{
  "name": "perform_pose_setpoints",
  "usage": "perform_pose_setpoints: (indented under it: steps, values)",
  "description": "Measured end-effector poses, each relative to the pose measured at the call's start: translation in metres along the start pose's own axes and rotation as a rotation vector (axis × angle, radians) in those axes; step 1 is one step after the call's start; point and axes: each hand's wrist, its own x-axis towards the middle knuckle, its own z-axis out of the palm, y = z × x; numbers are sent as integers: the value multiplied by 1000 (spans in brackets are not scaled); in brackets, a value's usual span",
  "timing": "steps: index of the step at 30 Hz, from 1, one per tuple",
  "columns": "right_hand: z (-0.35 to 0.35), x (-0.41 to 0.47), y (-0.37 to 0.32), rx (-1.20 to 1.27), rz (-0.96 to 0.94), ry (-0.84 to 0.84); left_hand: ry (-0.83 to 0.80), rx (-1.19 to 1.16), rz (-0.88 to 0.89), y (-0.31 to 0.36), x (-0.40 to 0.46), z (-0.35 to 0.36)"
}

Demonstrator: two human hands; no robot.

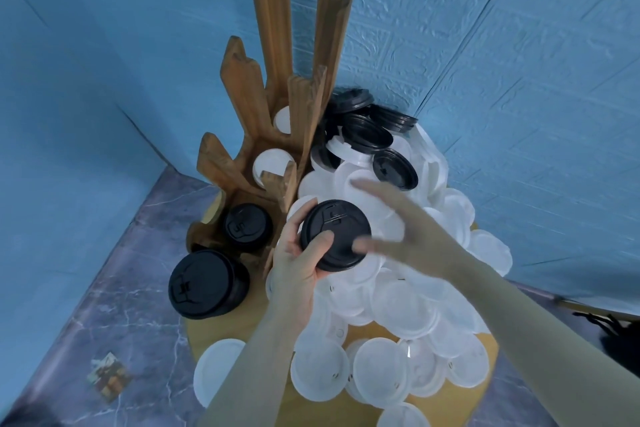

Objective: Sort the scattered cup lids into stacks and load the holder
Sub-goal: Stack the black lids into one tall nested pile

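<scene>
My left hand point(298, 263) grips a black cup lid point(334, 234) by its rim, thumb on top, above a heap of white lids point(398, 305). My right hand point(398, 218) hovers just right of that lid, blurred, fingers spread and holding nothing. The wooden holder point(277, 97) stands at the left with tall slotted walls. Its front slots hold two black lid stacks point(207, 284) point(247, 225); the slots behind hold white lids point(272, 163). More loose black lids point(367, 128) lie at the far end of the heap.
Everything sits on a round wooden table point(249, 326) in a corner of blue textured walls point(485, 45). A grey marble-patterned floor point(121, 270) lies below, with a small printed card point(109, 376) on it. A dark object point(613, 336) shows at the right edge.
</scene>
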Motion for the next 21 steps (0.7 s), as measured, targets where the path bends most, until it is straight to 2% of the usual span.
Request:
perform_pose_setpoints:
  steps: [2, 4, 6, 9, 14, 16, 17, 19, 21]
  values:
    - [-9, 9, 23, -88, 97, 308, -2, 16, -1, 1, -1, -4]
    - [-16, 20, 44, -287, 242, 470, -3, 14, -10, 2, -3, -6]
    - [-17, 29, 60, -432, 336, 457, -13, 6, -15, 1, -5, -8]
    - [-14, 37, 69, -559, 370, 388, -27, 0, -12, 1, -10, -8]
    - [-12, 27, 60, -498, 359, 491, -35, -45, -11, 1, -16, -11]
    - [-14, 17, 42, -340, 334, 548, -25, -58, -15, 1, -17, -12]
    - [-16, 11, 31, -181, 336, 575, -23, -57, -14, 2, -17, -12]
    - [-21, -1, 9, 282, 363, 597, -21, -51, -8, 1, -18, -11]
    - [-21, -12, -6, 764, 401, 514, -5, -50, 0, 1, -20, -8]
